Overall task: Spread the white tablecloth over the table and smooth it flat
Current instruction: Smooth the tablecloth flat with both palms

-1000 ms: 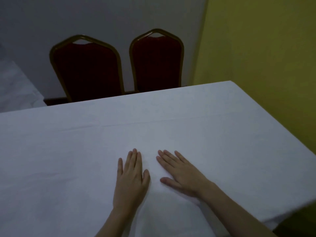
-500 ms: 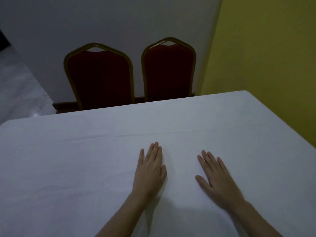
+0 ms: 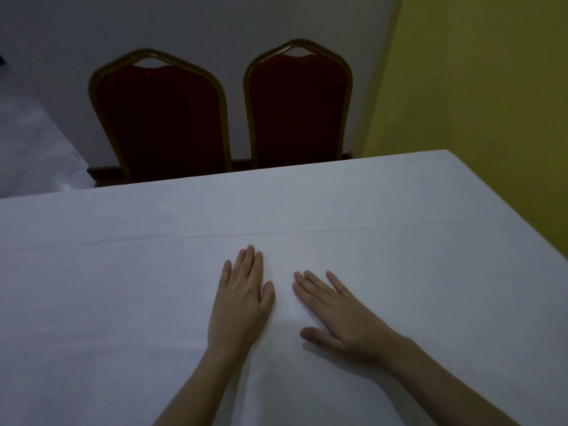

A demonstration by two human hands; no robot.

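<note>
From the head camera, the white tablecloth (image 3: 399,241) covers the whole table top in view, running to the far edge and to the right-hand corner, where it drops out of sight. Both hands lie flat on it, palms down, near the middle of the near half. The left hand (image 3: 241,305) has its fingers straight and held close together, pointing away from the person, with the thumb out to its right side; nothing is pinched or held, the palm simply presses on the cloth. The right hand (image 3: 344,318) lies just beside it, apart by a narrow strip of bare cloth, its fingers slightly fanned and angled toward the left hand, thumb stretched out toward the person's side; it too is spread flat and grasps nothing. Just beyond the left hand's fingertips a long fold line (image 3: 307,233) crosses the cloth from side to side. Between and behind the two wrists the cloth shows soft shallow ripples. Well beyond the hands, past the far table edge, two red chairs (image 3: 166,118) with gold frames stand side by side against a grey wall (image 3: 215,23); a yellow wall (image 3: 491,103) rises beyond the right hand's side.
</note>
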